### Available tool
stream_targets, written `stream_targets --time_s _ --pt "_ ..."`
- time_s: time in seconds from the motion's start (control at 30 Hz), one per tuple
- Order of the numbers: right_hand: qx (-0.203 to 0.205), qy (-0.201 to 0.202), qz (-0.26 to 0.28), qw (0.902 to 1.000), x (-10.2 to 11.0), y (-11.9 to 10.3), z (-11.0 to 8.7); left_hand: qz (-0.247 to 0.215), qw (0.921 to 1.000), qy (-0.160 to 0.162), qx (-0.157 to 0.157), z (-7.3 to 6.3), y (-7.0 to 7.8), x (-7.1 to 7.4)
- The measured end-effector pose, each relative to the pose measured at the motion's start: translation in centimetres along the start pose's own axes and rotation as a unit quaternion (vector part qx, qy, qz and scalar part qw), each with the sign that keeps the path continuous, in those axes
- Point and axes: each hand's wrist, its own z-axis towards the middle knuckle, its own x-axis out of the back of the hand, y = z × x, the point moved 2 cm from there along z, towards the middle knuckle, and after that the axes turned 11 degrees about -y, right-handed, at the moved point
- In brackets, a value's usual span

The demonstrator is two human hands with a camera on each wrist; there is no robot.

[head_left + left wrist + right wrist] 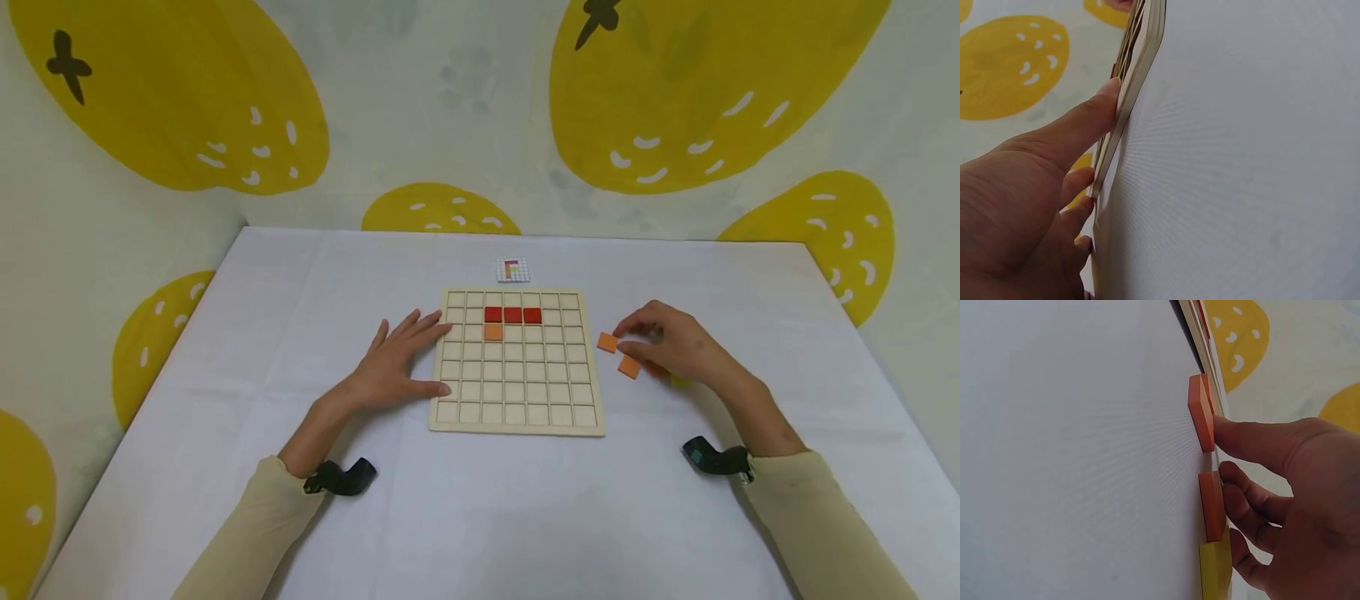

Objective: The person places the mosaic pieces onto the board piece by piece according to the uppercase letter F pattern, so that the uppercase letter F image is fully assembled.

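A pale wooden grid board [514, 432] lies flat on the white-covered table. Three red tiles [513, 315] form a row in its upper part, with an orange tile [492, 332] below the leftmost one. My left hand [390, 367], fingers spread, rests on the board's left edge. To the right of the board, my right hand [675, 343] has its thumb and forefinger at the corner of a loose orange tile [607, 342]; whether they pinch it is unclear. Another orange tile [629, 367] lies below the thumb. Under the palm are a partly hidden orange tile [1212, 506] and a yellow tile [1210, 572].
A small card [513, 270] with a coloured grid pattern lies just behind the board. Each wrist wears a black device, the left one [343, 477] and the right one [716, 457]. A cloth [480, 117] with yellow fruit shapes hangs behind the table.
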Motion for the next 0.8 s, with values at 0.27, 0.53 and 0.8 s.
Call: stream_targets --time_s 0.27,0.53,0.8 --pt "0.011 -0.028 0.002 0.9995 -0.1 -0.6 0.3 -0.001 1.0 0.001 -0.003 -0.1 0.2 0.1" --pt "0.051 -0.045 -0.008 0.9976 -0.2 -1.3 0.8 -0.002 1.0 -0.001 -0.002 0.0 0.1 0.1" --pt "0.021 -0.054 -0.006 0.9983 -0.1 -1.7 0.9 -0.002 0.9999 0.005 -0.011 -0.1 0.1 0.1"
